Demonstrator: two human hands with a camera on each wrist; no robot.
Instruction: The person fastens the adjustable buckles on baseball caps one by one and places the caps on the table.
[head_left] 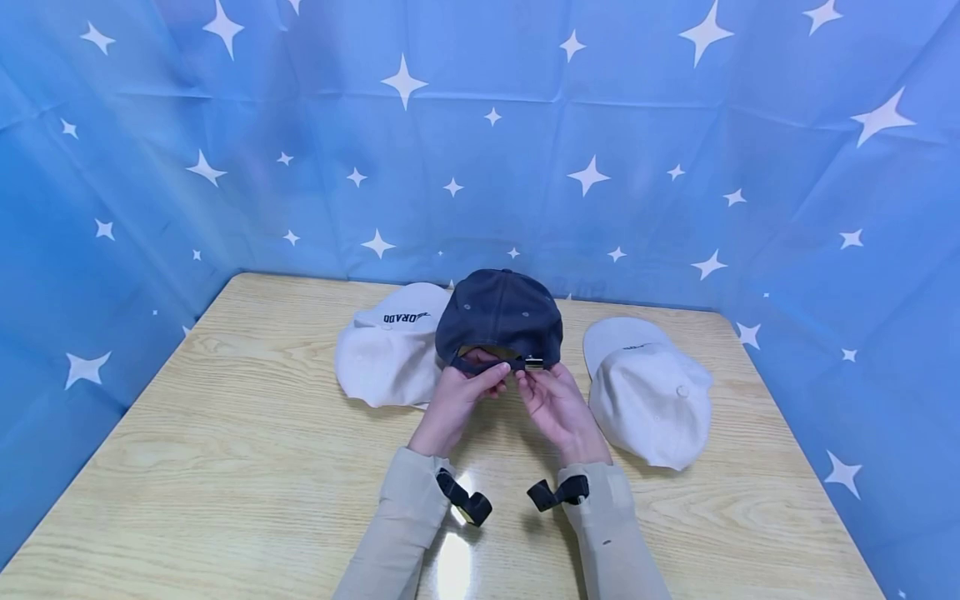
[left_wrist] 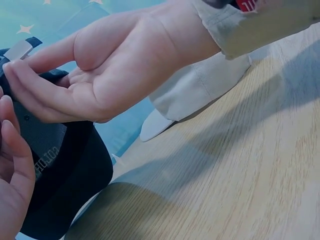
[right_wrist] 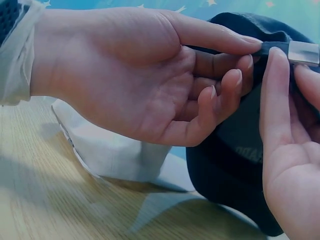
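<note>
A dark navy baseball cap (head_left: pixel 498 312) is held in front of me over the table, its back opening and strap toward me. My left hand (head_left: pixel 461 396) pinches the strap (right_wrist: pixel 275 48) between thumb and forefinger, its other fingers loosely bent beneath. My right hand (head_left: pixel 557 408) pinches the strap's other side by the metal buckle (right_wrist: pixel 302 53), which also shows in the left wrist view as a pale buckle (left_wrist: pixel 20 50) at the fingertips. Faint lettering shows inside the cap in both wrist views.
A white cap (head_left: pixel 386 354) with dark lettering lies left of the navy cap, partly covered by it in the head view. Another white cap (head_left: pixel 652 392) lies to the right. The wooden table (head_left: pixel 210 442) ends at a blue curtain (head_left: pixel 300 125) with white stars.
</note>
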